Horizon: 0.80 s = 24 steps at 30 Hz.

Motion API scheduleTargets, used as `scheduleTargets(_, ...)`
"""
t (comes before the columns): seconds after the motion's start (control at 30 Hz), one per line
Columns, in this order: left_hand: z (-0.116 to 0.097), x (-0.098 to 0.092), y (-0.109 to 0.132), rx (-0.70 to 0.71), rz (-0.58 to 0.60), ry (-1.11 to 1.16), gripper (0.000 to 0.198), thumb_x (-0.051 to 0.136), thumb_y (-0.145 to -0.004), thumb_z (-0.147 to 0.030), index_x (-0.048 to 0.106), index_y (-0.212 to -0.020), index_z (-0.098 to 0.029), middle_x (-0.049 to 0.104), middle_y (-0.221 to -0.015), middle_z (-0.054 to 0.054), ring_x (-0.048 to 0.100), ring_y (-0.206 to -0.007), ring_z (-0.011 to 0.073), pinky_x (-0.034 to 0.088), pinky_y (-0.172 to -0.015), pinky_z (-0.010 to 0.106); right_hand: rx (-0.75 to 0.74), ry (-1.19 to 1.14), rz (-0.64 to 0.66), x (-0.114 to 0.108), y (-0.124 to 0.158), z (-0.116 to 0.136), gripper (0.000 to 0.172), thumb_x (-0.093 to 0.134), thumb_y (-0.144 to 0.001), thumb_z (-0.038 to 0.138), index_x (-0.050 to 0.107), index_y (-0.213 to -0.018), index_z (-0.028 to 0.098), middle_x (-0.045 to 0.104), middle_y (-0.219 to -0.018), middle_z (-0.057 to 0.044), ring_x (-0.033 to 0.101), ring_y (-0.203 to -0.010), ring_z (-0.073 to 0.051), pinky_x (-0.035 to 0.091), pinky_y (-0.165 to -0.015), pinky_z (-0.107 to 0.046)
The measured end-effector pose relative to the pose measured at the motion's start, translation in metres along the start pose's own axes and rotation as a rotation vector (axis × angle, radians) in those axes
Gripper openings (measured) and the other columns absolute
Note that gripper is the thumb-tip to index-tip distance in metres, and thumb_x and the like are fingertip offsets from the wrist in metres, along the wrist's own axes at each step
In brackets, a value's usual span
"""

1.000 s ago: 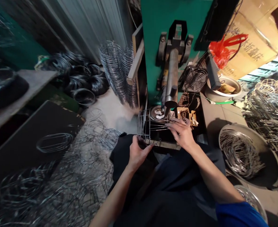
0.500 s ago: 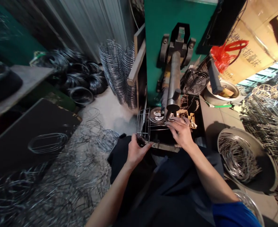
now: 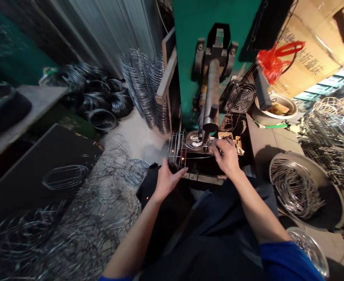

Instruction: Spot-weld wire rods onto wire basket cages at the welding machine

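My left hand [image 3: 166,180] is closed on the near end of a small wire rack [image 3: 177,146], thumb stretched along its edge. The rack's grid stands to the left of a spot welder's electrode [image 3: 206,137], below the welder's thick metal arm [image 3: 211,93]. Close to the electrode's right side, my right hand [image 3: 226,155] is pinched on a thin wire whose far end reaches the electrode tip. Its fingertips partly hide the wire. Small orange sparks [image 3: 183,159] glow about the rack and over my left forearm.
The green machine body [image 3: 189,58] rises ahead. At right are a basin of bent wires [image 3: 296,191], a white pot [image 3: 274,111] and heaped wire [image 3: 330,148]. Stacked wire rings [image 3: 141,86] and black wire coils [image 3: 101,97] lie left; loose wire scraps [image 3: 101,222] cover the floor.
Orange sparks have appeared around the rack. My right hand's fingers have curled in and drawn slightly right of the electrode. The left hand keeps its hold, and the view has shifted a little.
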<state>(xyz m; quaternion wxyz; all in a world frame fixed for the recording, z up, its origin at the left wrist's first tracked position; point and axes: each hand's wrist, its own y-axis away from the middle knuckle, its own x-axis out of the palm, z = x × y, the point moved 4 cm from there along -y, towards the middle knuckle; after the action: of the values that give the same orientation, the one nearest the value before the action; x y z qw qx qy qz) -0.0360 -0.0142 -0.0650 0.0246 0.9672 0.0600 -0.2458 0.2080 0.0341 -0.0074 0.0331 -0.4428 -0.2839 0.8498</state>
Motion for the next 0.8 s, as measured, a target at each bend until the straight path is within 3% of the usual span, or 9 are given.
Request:
scheduleTargets(0.27,-0.003,-0.003,-0.021,0.025,0.008,-0.081,0.048,0.077,-0.072,-0.053,0.042,-0.086,-0.023,0.052,-0.070,-0.005,0.054,-0.063,0.0172,0.041,-0.060,0.030,0.023,-0.028,-0.057,0.007,-0.009,-0.005,0.018,0.052,-0.099,0.029,0.063,-0.088,0.022,0.074,-0.096,-0.006,0.065,-0.092,-0.023,0.038,-0.104,-0.044)
scheduleTargets(0.37,0.003,-0.002,-0.020,0.056,-0.018,-0.058,0.052,0.078,-0.072,-0.053,0.046,-0.098,-0.022,0.060,-0.082,-0.001,0.060,-0.072,0.0191,0.048,-0.067,0.032,0.017,-0.028,-0.055,-0.001,-0.006,-0.005,0.019,0.054,-0.099,0.033,0.064,-0.088,0.021,0.074,-0.096,-0.006,0.066,-0.092,-0.024,0.037,-0.107,-0.046)
scheduleTargets(0.5,0.022,0.002,-0.013,0.109,-0.126,-0.061,0.079,0.086,-0.061,-0.050,0.044,-0.120,-0.019,0.060,-0.114,0.010,0.064,-0.104,0.0265,0.052,-0.090,0.041,0.054,-0.015,-0.092,-0.023,0.012,-0.009,0.022,0.055,-0.098,0.037,0.065,-0.087,0.020,0.072,-0.089,-0.007,0.066,-0.086,-0.023,0.048,-0.091,-0.038)
scheduleTargets(0.57,0.031,0.008,-0.011,0.124,-0.133,-0.116,0.072,0.085,-0.064,-0.048,0.047,-0.118,-0.019,0.060,-0.115,0.011,0.062,-0.111,0.0290,0.049,-0.097,0.045,0.113,-0.038,-0.087,-0.029,0.029,-0.015,0.022,0.055,-0.098,0.037,0.066,-0.088,0.020,0.072,-0.089,-0.007,0.067,-0.082,-0.022,0.051,-0.079,-0.032)
scheduleTargets(0.67,0.040,0.017,-0.009,0.155,-0.158,-0.155,0.052,0.079,-0.073,-0.044,0.052,-0.110,-0.019,0.061,-0.109,0.011,0.061,-0.109,0.0295,0.048,-0.099,0.047,0.175,-0.048,0.005,-0.020,0.063,-0.023,0.023,0.054,-0.098,0.037,0.065,-0.087,0.020,0.072,-0.084,-0.006,0.067,-0.076,-0.020,0.051,-0.071,-0.028)
scheduleTargets(0.8,0.045,0.027,-0.009,0.158,-0.139,-0.037,0.048,0.076,-0.074,-0.040,0.051,-0.109,-0.019,0.060,-0.109,0.010,0.059,-0.106,0.0287,0.045,-0.099,0.046,0.178,-0.023,0.343,0.027,0.129,-0.029,0.023,0.049,-0.097,0.032,0.068,-0.091,0.021,0.073,-0.085,-0.007,0.071,-0.078,-0.022,0.053,-0.072,-0.030)
